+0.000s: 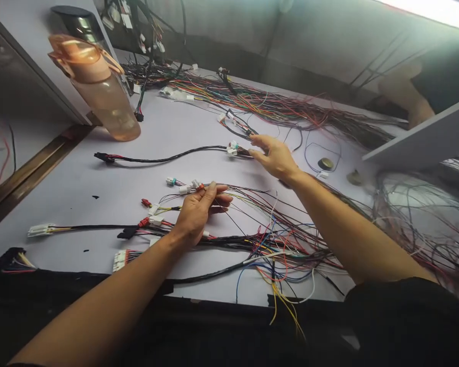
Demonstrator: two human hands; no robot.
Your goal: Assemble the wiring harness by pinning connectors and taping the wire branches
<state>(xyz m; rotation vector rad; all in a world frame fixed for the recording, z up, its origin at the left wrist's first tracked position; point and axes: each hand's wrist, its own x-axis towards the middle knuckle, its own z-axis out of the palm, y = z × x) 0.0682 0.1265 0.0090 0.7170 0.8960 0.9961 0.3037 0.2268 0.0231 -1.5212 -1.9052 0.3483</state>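
Observation:
My left hand (199,209) is closed on thin wires, its thumb pressed against the fingers. Small white connectors (184,190) and a teal-and-white connector (171,181) stick out to its left. Thin wires (248,189) run from the hand toward the right. My right hand (277,158) is farther back, thumb and index finger apart, at the end of a black-sleeved cable (168,159). White connectors (232,149) lie just left of its thumb. A second group of connector leads (235,120) lies by its index finger. The other fingers of this hand are partly hidden.
A loose wire bundle (260,104) stretches along the back. Peach bottle (105,97) and dark-lidded bottle (76,23) stand at back left. Harness branches with a white connector (40,230) lie in front. Tangled wires (416,214) and a panel (424,127) are at right.

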